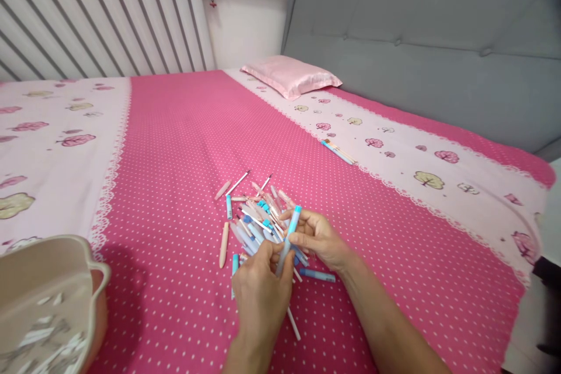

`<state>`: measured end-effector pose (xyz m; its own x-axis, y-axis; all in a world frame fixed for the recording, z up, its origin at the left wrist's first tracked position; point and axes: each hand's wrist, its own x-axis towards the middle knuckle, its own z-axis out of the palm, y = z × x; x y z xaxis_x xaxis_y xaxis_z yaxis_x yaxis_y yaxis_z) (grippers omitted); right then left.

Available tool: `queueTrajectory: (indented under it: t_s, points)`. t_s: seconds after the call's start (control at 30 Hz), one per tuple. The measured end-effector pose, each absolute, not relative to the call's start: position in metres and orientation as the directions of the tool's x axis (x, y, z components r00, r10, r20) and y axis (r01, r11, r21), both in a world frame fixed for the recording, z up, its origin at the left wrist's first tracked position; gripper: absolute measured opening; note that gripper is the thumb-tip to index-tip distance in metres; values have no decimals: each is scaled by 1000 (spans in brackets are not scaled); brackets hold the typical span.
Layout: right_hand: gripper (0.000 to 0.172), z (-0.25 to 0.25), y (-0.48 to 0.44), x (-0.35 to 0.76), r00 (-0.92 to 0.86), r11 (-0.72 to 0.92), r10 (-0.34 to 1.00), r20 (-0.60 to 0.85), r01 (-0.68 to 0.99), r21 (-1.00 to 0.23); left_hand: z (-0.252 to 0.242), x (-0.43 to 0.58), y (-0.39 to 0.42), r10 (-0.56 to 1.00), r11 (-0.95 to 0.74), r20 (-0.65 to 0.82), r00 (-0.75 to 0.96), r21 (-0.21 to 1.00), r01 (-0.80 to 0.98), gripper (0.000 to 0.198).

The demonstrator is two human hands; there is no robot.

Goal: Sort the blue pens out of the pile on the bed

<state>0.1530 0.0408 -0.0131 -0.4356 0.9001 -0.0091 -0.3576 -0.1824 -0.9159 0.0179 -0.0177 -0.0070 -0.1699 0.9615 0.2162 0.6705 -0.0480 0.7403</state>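
Left hand [263, 277] pinches a pen [287, 246] by its pale lower barrel, right hand [319, 238] near its turquoise end | pen slants between both, seemingly light, stiff, smooth; mid-barrel looks surest to hold | lower tip unclear | pen pile [256, 228] just beyond, partly hidden | tub [44, 266] leftward, cut off

The left hand [263, 283] and the right hand [323, 241] together grip a blue-capped pen [293, 228], slightly tilted, over a loose pile of pens [252, 228] on a pink dotted bedsheet [184, 140]. Near left sits a beige basin [48, 260] holding white pieces [37, 336]. Farther right lie a few slim pens [339, 153]; beyond are a pink pillow [293, 75], a grey headboard [416, 17] and, far left, a white radiator [103, 23].
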Motion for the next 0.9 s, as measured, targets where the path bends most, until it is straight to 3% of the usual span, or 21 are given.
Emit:
queueTrajectory:
  t_s: [0.2, 0.47, 0.6, 0.7, 0.77, 0.9]
  points:
    - [40, -11, 39, 146, -372, -143, 928, -6, -341, -929, -9, 18, -15, 960, -31, 200, -194, 769, 638, 19]
    - [22, -8, 29, 137, -409, -37, 910, 68, -243, -969, -9, 20, -14, 959, -86, 195, -206, 892, 444, 18]
    - [21, 2, 19, 138, -256, 116, 952, 170, -213, -970, -4, 21, -16, 925, -290, 364, -106, 859, 423, 34]
    - [26, 19, 4, 151, -136, 187, 969, 204, -132, -974, -1, 20, -18, 867, -404, 495, -67, 773, 488, 35]
    - [33, 33, -13, 171, -116, 161, 979, 165, -45, -986, 0, 19, -19, 862, -411, 503, -56, 761, 502, 36]
    - [37, 52, -75, 241, -35, -96, 993, -113, 325, -941, -1, 17, -16, 865, -430, 502, -14, 753, 498, 30]
